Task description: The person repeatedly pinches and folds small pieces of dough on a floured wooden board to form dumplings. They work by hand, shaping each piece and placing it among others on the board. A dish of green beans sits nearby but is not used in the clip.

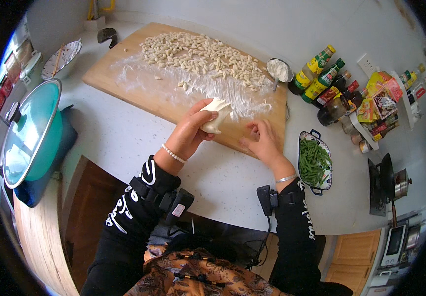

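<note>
My left hand (187, 134) is closed around a pale lump of dough (215, 117), whose ragged upper end sticks out above the fingers. It is held over the front edge of a wooden board (105, 78). To its right, my right hand (266, 142) hovers over the board's front right part, fingers bent and thumb apart from them; nothing shows in it. Many small shaped dough pieces (198, 55) are spread over the far half of the board. White flour (222, 98) is smeared nearer to me, with a few stray pieces on it.
A small bowl of flour (278, 69) sits at the board's right corner. Green beans (314, 160) fill a rectangular dish at right. Sauce bottles (316, 74) and packets (383, 96) stand behind it. A lidded teal pot (33, 133) and patterned bowl (61, 59) are at left.
</note>
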{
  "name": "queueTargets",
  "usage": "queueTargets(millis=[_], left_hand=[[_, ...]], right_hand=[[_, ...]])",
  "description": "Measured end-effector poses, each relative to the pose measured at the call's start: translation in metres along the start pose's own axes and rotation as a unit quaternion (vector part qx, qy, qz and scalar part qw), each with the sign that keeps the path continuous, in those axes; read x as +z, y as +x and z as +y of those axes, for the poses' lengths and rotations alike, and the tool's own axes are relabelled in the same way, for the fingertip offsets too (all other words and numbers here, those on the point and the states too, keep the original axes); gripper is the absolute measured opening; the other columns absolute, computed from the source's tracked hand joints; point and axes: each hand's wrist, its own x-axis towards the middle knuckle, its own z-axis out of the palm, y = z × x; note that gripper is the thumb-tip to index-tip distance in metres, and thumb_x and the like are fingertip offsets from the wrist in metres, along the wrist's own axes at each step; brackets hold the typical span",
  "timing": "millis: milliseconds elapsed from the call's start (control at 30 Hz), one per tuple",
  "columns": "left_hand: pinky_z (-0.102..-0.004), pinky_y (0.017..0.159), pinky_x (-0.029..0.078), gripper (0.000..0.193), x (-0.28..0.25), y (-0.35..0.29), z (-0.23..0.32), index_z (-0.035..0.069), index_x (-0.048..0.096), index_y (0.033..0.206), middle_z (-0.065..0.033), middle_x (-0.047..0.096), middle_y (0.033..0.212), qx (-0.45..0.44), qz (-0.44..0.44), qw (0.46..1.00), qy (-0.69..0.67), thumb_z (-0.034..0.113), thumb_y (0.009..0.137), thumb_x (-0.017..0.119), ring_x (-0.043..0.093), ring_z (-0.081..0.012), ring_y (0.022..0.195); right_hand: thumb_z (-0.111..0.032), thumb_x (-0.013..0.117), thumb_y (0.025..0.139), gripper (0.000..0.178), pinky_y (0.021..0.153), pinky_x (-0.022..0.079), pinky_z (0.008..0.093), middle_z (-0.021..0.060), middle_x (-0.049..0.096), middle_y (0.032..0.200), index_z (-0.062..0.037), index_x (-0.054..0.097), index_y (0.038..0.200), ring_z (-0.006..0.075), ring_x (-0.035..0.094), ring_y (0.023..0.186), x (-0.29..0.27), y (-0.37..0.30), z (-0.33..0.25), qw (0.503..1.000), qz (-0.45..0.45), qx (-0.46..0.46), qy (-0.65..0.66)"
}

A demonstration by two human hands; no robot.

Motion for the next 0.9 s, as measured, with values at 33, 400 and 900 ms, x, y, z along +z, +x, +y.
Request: queueTargets(millis=[33, 400, 900], left_hand=[[-0.0214, 0.056, 0.041, 0.041, 0.0, 0.0, 0.0, 0.01, 0.049, 0.123, -0.0003, 0.057, 0.092, -0.001, 0.0, 1.0, 0.003, 0.019, 0.084, 0.058, 0.052, -0.008, 0.072], [-0.0211, 0.057, 0.042, 0.04, 0.002, -0.002, 0.001, 0.008, 0.049, 0.122, -0.0005, 0.057, 0.092, 0.011, 0.003, 1.0, 0.019, 0.019, 0.085, 0.057, 0.052, -0.0081, 0.069], [-0.022, 0.059, 0.043, 0.039, -0.004, 0.003, 0.003, 0.009, 0.049, 0.122, 0.001, 0.057, 0.094, 0.01, -0.007, 1.0, -0.003, 0.018, 0.085, 0.056, 0.053, -0.0079, 0.076]], right_hand=[[-0.019, 0.081, 0.067, 0.047, 0.079, 0.045, 0.0333, 0.0055, 0.052, 0.094, -0.0097, 0.056, 0.105, 0.0216, 0.052, 0.088, 0.001, 0.002, 0.003, 1.0, 0.01, -0.004, 0.003], [-0.023, 0.081, 0.066, 0.044, 0.078, 0.042, 0.0381, 0.0043, 0.054, 0.088, -0.0123, 0.053, 0.1, 0.0247, 0.054, 0.086, 0.005, 0.016, 0.019, 0.997, 0.064, 0.009, -0.036], [-0.029, 0.043, 0.1, 0.03, 0.053, 0.042, 0.0248, 0.0029, 0.06, 0.069, -0.0035, 0.058, 0.094, 0.011, 0.052, 0.056, -0.023, 0.017, 0.021, 0.938, -0.068, 0.212, 0.266]])
